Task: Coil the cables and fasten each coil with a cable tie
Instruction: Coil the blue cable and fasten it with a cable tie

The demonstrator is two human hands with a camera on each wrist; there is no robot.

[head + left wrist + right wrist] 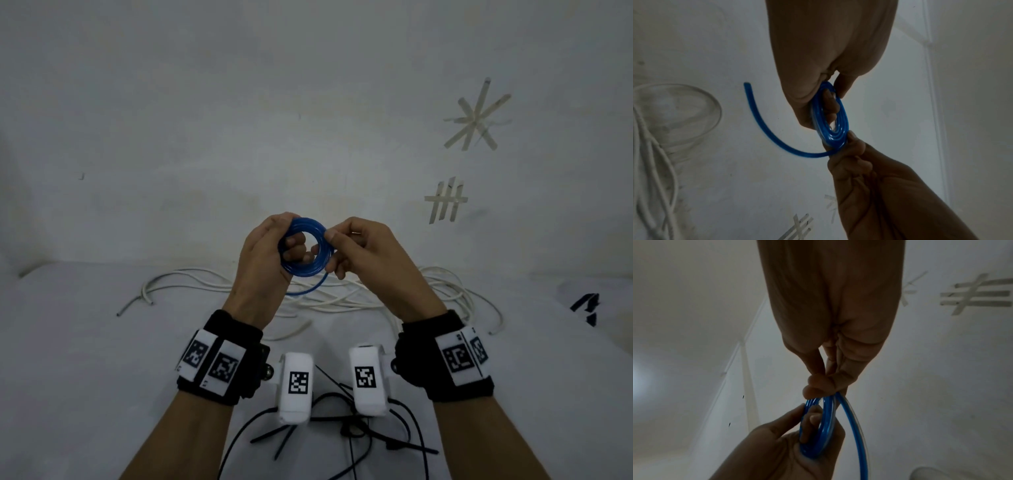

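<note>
A blue cable is wound into a small coil held up above the table. My left hand grips the coil's left side, fingers through its middle. My right hand pinches the coil's right edge between thumb and forefinger. A short loose blue tail curves away from the coil; its cut end hangs free. The left wrist view shows the coil edge-on between both hands. In the right wrist view the coil sits below my pinching fingertips. Black cable ties lie near the table's front edge.
Loose white cables sprawl across the white table beneath and behind my hands. Tape strips are stuck on the white wall at the right. A dark mark sits at the table's right.
</note>
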